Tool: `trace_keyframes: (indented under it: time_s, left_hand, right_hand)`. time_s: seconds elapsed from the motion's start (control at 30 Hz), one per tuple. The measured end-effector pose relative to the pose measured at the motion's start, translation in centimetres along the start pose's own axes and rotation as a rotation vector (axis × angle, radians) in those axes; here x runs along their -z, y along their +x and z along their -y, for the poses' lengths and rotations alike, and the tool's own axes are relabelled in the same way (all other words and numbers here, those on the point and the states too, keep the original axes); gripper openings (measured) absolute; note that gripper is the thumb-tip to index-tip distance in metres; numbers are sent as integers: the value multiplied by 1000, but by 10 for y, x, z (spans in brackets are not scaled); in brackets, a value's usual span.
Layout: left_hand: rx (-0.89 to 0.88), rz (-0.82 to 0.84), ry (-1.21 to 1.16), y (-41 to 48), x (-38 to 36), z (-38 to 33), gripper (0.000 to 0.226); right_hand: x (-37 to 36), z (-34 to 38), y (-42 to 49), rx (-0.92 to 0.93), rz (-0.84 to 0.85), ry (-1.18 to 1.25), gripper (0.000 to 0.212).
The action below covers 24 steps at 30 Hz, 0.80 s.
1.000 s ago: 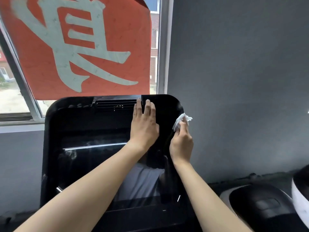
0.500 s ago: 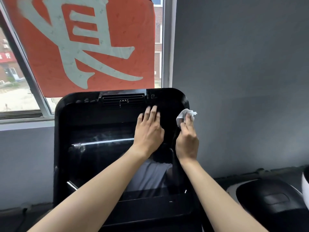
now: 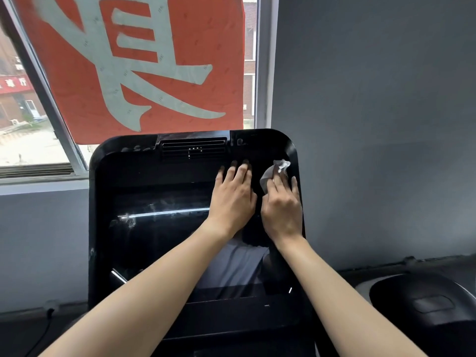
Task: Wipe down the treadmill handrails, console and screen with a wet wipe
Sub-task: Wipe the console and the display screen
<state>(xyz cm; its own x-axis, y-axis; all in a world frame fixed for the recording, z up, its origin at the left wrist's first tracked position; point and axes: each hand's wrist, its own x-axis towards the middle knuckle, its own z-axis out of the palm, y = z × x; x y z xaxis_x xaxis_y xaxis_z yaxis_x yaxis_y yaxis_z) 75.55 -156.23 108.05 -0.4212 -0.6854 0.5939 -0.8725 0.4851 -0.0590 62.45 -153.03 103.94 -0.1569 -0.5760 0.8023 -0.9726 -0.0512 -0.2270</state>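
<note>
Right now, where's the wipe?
Head view: the wipe sits at the console's upper right corner, pressed under fingers of the right hand, just right of the left hand.

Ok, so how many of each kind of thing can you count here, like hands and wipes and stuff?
Hands: 2, the left hand and the right hand
Wet wipes: 1, the wet wipe under the right hand's fingers
Treadmill consoles: 1, the black console
Banners: 1, the red banner behind it
Other machines: 1, the dark machine at lower right
Total: 6
</note>
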Motion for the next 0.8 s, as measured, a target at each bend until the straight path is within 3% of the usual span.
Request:
trace_keyframes:
  time_s: [0.2,0.4,0.53,0.6,0.67,0.8]
  left_hand:
    - [-37,11,-5,-3,6,8,62]
    - [91,-33,4,-23,10,38,59]
    - [101,-26,12,-35,9,50,53]
    - [106,-14,0,-34,11,51,53]
    - [120,2,-17,-33,13,50,53]
    - [112,15,-28,-35,11,47,54]
  right_hand:
    - [-2,7,24,100,50,-57,49]
    - [-12,40,20,-139,-18,-26,45]
    - [-19,64,17,182,97,137,46]
    - [-18,60,21,211,98,138,43]
    - [-18,51,25,166,66,95,39]
    - [-18,34,24,-124,-85,62,38]
